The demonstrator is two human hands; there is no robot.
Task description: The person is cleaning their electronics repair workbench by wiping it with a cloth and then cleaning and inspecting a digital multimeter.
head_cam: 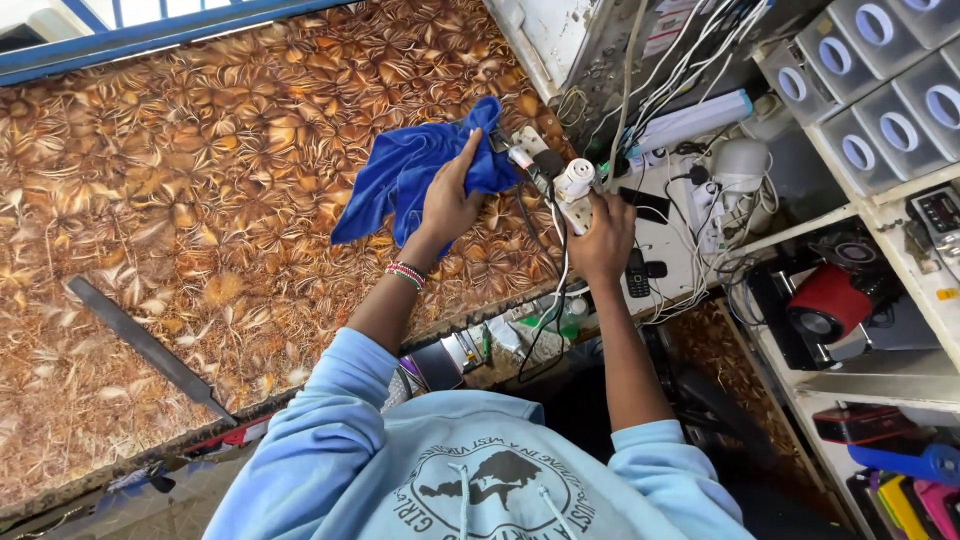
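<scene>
Counter (150, 200) with a brown leaf-patterned top stretches wide and bare to the left, while cables (690, 60) and drawer boxes (880, 90) crowd its right edge. Left hand (450, 200) presses flat, fingers spread, on a blue cloth (400, 170) on the counter. Right hand (603, 235), just beside, grips a white power strip (573, 190), lifting it at the counter's right edge.

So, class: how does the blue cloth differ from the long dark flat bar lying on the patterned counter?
The blue cloth is soft, crumpled and bright; the dark bar is stiff, straight and dull grey. The left hand presses on the cloth, while nothing touches the bar. The cloth lies by the power strip; the bar lies near the counter's edge. Both rest on the counter.
</scene>
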